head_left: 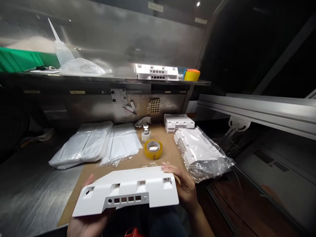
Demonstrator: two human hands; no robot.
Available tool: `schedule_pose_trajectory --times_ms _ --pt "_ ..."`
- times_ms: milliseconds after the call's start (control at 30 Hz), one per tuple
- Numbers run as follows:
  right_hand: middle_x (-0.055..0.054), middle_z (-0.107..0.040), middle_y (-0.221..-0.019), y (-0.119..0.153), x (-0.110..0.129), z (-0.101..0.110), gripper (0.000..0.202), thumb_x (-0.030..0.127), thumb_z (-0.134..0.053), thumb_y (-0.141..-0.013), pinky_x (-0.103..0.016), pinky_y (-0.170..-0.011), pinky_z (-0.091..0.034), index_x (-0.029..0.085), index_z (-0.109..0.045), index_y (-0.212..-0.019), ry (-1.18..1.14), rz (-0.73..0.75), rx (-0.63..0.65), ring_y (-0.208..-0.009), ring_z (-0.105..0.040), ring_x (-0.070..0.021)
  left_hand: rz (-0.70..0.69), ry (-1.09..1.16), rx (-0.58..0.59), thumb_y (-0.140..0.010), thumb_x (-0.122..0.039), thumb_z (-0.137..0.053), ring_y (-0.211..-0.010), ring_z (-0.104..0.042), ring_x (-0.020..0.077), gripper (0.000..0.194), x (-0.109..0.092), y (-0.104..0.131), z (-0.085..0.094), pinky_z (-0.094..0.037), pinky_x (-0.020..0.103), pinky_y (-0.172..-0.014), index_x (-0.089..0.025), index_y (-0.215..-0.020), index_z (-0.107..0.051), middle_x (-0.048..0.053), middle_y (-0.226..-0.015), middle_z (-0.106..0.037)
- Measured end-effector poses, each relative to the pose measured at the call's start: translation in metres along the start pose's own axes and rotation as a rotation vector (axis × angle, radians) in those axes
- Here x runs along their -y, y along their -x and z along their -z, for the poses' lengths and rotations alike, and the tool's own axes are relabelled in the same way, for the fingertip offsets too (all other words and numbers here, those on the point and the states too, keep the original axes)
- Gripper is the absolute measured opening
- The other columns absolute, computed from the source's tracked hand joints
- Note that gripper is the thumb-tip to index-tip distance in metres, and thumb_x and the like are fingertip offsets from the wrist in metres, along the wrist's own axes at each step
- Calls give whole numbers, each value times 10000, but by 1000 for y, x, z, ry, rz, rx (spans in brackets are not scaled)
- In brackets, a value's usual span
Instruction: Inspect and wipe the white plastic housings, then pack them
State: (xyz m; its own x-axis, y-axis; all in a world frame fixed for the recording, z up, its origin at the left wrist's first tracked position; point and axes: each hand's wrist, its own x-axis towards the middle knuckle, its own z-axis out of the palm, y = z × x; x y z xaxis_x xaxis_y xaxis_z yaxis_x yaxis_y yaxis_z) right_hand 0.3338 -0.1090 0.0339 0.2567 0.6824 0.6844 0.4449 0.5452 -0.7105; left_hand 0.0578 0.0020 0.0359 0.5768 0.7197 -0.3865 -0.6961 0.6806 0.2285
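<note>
A white plastic router housing (130, 184) with a row of port openings is held up over the front of the bench. My left hand (89, 220) supports its left end from below, the thumb showing behind the upper edge. Around the right end is my right hand (184, 187), fingertips on the top face. Behind the housing, a roll of yellow tape (153, 149) lies on the brown board (170, 154). A small white bottle with a metal cap (145, 135) stands just past the tape.
Flat clear plastic bags (84, 143) are piled on the left. To the right lie bagged white housings (199, 148), with a stack of housings (179, 123) behind. The shelf above bears more housings (156, 72), a yellow tape roll (192, 75) and a green bin (22, 59).
</note>
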Motion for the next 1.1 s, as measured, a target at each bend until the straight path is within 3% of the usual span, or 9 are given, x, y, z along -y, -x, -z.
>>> schedule_pose_trajectory --times_ms 100,200,333,433,500,633,800,1000,1100 --pt "-39 -772 -1204 10 -4 2 380 107 -600 -949 -473 -1094 -549 332 -721 -1231 -18 -65 -59 -1209 -701 -260 0 -49 -11 -925 -550 -637 -1158 -694 373 728 6 5 7 -595 531 -970 -205 -1538 -449 152 -1252 -734" --pt "-26 -779 -1191 16 -9 6 365 120 -640 -934 -451 -1075 -562 347 -738 -1203 -32 -112 -86 -1186 -714 -262 78 -65 0 -926 -576 -625 -1241 -639 374 754 11 8 1 -579 533 -994 -244 -1564 -400 134 -1326 -689" --pt "-42 -787 -1156 22 -16 12 308 152 -654 -930 -463 -1046 -578 324 -746 -1169 -30 -169 -126 -1152 -726 -278 130 -58 5 -942 -574 -602 -1271 -618 358 772 19 8 -8 -635 474 -899 -242 -1588 -338 132 -1326 -684" --pt "-41 -774 -1197 30 -21 16 324 139 -648 -919 -444 -1050 -571 315 -733 -1178 -9 -242 -136 -1168 -715 -264 122 -43 22 -952 -585 -575 -1161 -695 344 648 30 7 -12 -678 403 -708 -284 -1517 -478 93 -1225 -737" --pt "-34 -765 -1225 34 -24 17 358 117 -640 -908 -423 -1058 -562 315 -727 -1193 -11 -277 -127 -1186 -706 -253 123 -20 98 -944 -623 -559 -1080 -732 332 576 38 5 -14 -675 392 -685 -299 -1419 -600 59 -1185 -753" --pt "-25 -757 -1248 37 -30 18 386 99 -637 -896 -395 -1072 -547 317 -724 -1202 -24 -310 -109 -1203 -697 -245 136 31 225 -973 -648 -483 -1185 -686 302 582 43 3 -15 -643 403 -849 -207 -1284 -701 87 -1241 -732" --pt "-31 -756 -1250 37 -34 13 373 125 -657 -892 -366 -1066 -548 302 -716 -1215 -20 -330 -97 -1205 -696 -238 116 116 306 -1024 -544 -473 -1242 -662 266 523 41 1 -11 -527 450 -1071 -127 -1238 -705 99 -1282 -722" --pt "-42 -748 -1269 39 -35 11 307 228 -682 -908 -368 -1070 -540 290 -722 -1206 -2 -352 -63 -1219 -688 -253 104 137 377 -1030 -482 -504 -1255 -656 250 459 40 -1 -8 -485 466 -1120 -133 -1259 -694 65 -1282 -727" --pt "-51 -733 -1295 38 -33 8 284 283 -683 -920 -372 -1084 -521 281 -719 -1201 -2 -386 -65 -1245 -672 -264 81 135 355 -1034 -457 -512 -1231 -671 208 420 39 0 -5 -469 401 -1131 -148 -1239 -710 39 -1249 -746"
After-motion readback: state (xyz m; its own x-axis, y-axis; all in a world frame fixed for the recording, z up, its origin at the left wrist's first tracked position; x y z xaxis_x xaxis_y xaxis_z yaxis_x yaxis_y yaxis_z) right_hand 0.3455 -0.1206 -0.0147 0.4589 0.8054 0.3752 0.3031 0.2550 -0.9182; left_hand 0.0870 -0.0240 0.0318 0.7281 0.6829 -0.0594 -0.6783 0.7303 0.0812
